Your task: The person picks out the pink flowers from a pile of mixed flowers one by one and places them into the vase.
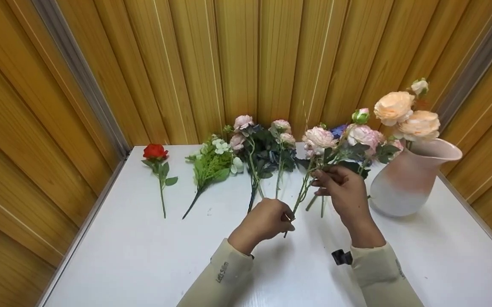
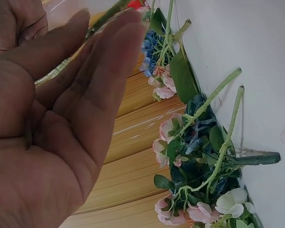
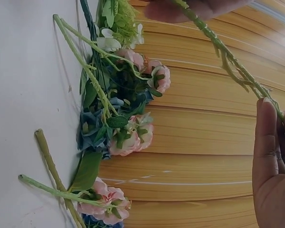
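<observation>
Between my two hands a pale pink artificial flower (image 1: 319, 140) is held up at a slant, its bloom toward the back wall. My left hand (image 1: 267, 217) pinches the lower end of its green stem (image 1: 302, 194), and a short tip sticks out below. Higher up, just under the leaves, the thumb and fingers of my right hand (image 1: 348, 192) grip the same stem. The right wrist view shows the knobbly stem (image 3: 223, 54), with a side branch, stretched from one hand to the other. In the left wrist view, my left hand (image 2: 61, 118) hides much of the stem.
A pink and white vase (image 1: 403, 183) with peach flowers (image 1: 395, 108) stands at the right. Along the back of the white table lie a red rose (image 1: 155, 151), a green-and-white spray (image 1: 211, 162) and several pink flowers (image 1: 243, 123). Wood-patterned panels (image 1: 237, 64) enclose the table.
</observation>
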{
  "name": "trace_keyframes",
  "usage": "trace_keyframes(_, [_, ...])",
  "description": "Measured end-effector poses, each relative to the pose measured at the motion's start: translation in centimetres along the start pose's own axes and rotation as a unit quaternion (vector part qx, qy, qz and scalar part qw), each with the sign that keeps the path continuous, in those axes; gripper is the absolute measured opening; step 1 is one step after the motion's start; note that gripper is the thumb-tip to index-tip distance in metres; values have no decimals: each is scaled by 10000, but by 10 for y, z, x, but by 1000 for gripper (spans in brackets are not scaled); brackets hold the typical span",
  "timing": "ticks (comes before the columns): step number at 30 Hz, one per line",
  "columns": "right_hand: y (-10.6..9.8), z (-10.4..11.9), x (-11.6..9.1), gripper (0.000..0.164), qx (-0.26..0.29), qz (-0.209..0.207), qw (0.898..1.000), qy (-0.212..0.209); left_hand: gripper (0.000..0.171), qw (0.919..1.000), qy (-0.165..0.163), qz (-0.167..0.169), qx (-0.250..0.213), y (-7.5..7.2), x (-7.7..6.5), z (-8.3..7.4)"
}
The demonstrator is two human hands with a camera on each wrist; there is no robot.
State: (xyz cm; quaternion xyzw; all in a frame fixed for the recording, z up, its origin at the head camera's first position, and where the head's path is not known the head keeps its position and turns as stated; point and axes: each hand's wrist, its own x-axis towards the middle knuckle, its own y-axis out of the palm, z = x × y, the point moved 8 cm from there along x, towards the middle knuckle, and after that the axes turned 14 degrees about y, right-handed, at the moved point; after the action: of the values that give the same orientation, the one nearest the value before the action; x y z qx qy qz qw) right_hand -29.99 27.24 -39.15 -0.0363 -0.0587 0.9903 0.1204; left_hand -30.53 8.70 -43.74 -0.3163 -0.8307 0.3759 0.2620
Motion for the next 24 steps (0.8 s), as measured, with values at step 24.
trace_keyframes(24, [-82,58,-8,32,-1239,-1531,9767,-857,36,9983,-438,-5,-372,-7,-5,7])
